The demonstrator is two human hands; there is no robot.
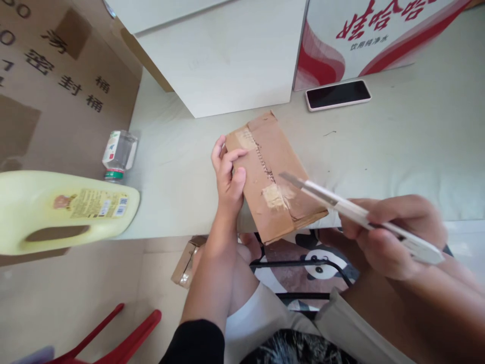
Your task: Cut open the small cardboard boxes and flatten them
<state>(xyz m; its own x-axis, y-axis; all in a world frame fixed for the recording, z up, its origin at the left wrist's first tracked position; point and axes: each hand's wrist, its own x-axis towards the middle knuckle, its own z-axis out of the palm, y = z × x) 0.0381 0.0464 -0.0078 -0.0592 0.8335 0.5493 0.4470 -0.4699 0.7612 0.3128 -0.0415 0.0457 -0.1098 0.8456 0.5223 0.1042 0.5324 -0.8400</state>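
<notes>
Two hands are in view, the left hand (228, 174) and the right hand (394, 233), and between them there is one small cardboard parcel (273, 174) and one utility knife (359, 215). On the pale surface (397, 146) lie one phone (338, 94) and one small clear bottle (119, 154), with one yellow jug (64, 210) at the left edge. Behind stand three big boxes: one white box (227, 60), one red-and-white carton (375, 30) and one brown printed carton (56, 86); below the edge sit one more small brown box (186, 263) and one red chair (113, 338).
</notes>
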